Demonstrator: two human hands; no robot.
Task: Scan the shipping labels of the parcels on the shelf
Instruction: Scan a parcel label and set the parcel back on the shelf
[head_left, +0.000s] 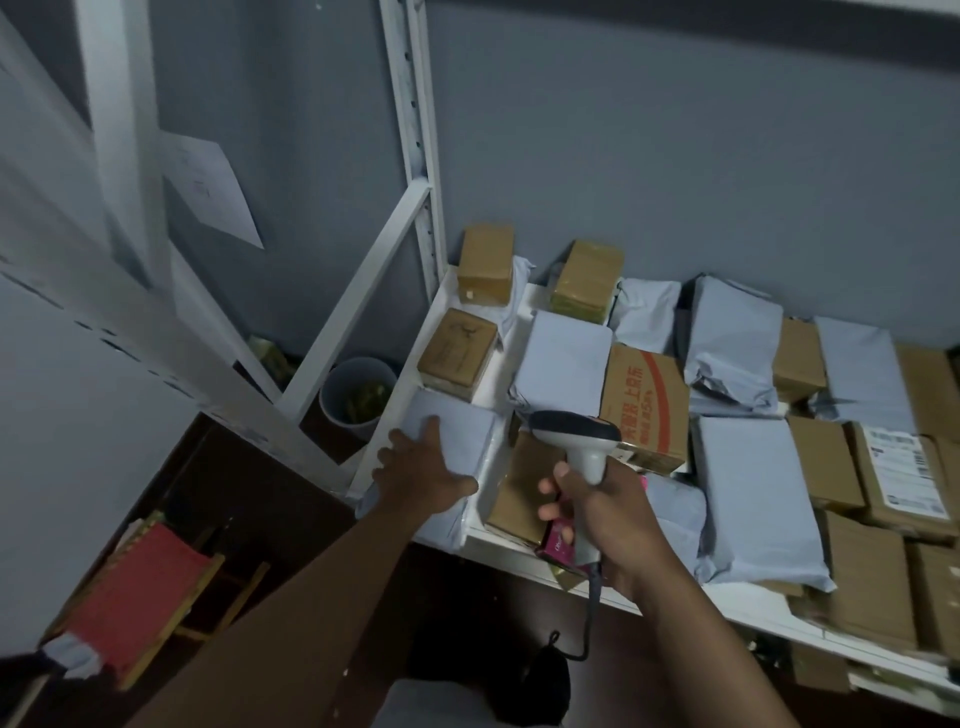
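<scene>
Nearest, the right hand (602, 514) curls its fingers round the scanner (582, 441), nose aimed left. Just beside it, the left hand (421, 467) lies with fingers spread flat on a grey mailer (457, 431) at the shelf (498, 543) front-left corner, long axis running away; no label shows.

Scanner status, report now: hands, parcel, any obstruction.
Right hand grips scanner. Left hand flat on grey mailer at shelf corner. No label showing on it. Nothing in the way.
</scene>
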